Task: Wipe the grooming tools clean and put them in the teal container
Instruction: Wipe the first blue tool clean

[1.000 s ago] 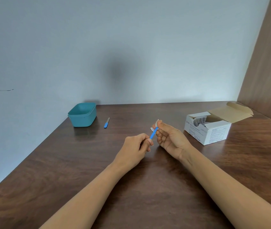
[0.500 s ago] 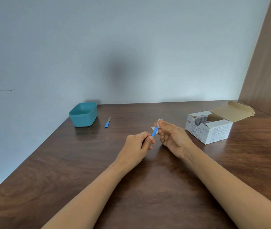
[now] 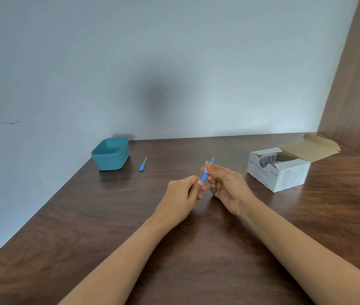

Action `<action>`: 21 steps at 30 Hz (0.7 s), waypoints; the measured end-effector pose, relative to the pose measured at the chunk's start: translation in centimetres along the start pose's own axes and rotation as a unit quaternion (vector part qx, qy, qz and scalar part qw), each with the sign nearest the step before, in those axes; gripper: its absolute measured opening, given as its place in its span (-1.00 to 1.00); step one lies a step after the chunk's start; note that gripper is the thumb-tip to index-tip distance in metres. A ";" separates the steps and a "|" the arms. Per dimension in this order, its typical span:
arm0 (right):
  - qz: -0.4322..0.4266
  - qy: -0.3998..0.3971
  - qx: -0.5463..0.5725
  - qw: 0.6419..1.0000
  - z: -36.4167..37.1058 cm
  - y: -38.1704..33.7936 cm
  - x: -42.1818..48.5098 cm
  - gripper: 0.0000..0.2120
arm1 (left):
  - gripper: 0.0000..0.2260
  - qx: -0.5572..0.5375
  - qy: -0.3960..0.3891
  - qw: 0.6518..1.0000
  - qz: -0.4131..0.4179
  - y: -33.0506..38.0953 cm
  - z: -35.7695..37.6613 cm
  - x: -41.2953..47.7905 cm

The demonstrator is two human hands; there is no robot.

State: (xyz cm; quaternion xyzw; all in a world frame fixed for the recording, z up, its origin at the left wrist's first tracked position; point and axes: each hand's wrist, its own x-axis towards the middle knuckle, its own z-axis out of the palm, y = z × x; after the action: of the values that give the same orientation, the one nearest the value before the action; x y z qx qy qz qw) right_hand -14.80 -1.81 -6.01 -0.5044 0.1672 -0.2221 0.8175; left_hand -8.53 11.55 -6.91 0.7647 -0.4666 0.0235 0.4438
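Observation:
My left hand (image 3: 182, 195) pinches the lower end of a thin blue-handled grooming tool (image 3: 204, 176) above the middle of the table. Its metal tip points up and away. My right hand (image 3: 227, 186) pinches a small white wipe (image 3: 206, 167) around the tool's upper part, just below the tip. A second blue-handled tool (image 3: 143, 164) lies flat on the table, to the right of the teal container (image 3: 110, 155). The container stands at the far left, against the wall. What is inside it is hidden.
An open white box of alcohol swabs (image 3: 279, 172) sits at the far right, its flap folded back. The dark wooden table (image 3: 108, 227) ends at a left edge that runs diagonally. A brown panel (image 3: 359, 89) stands at the right.
My right hand has slid the wipe down along the tool, so the metal tip now shows above my fingers. My left hand stays in place on the handle.

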 end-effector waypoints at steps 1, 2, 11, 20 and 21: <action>-0.003 0.002 0.011 1.000 0.0 0.0 0.0 -0.87 | -0.78 -0.003 0.000 1.000 0.002 0.0 0.0 0.0; -0.005 0.002 0.015 1.000 0.0 0.0 0.0 -0.87 | -0.77 -0.002 0.000 1.000 0.004 0.1 0.1 0.0; -0.060 -0.011 0.067 0.996 0.6 0.1 -0.4 -0.87 | -0.71 -0.063 -0.016 0.998 0.001 0.4 -0.2 0.2; -0.063 -0.062 0.100 0.991 0.1 -0.3 0.2 -0.78 | -0.70 -0.314 -0.105 0.940 -0.082 1.3 -0.4 0.1; -0.064 -0.061 0.103 0.991 0.1 -0.4 0.2 -0.78 | -0.69 -0.307 -0.106 0.943 -0.077 1.4 -0.3 0.0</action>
State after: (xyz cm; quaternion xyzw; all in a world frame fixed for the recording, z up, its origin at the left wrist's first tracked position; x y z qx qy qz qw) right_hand -14.69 -2.02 -5.58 -0.4400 0.0610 -0.2585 0.8579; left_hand -9.44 11.50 -5.81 0.6234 -0.4352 -0.2360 0.6053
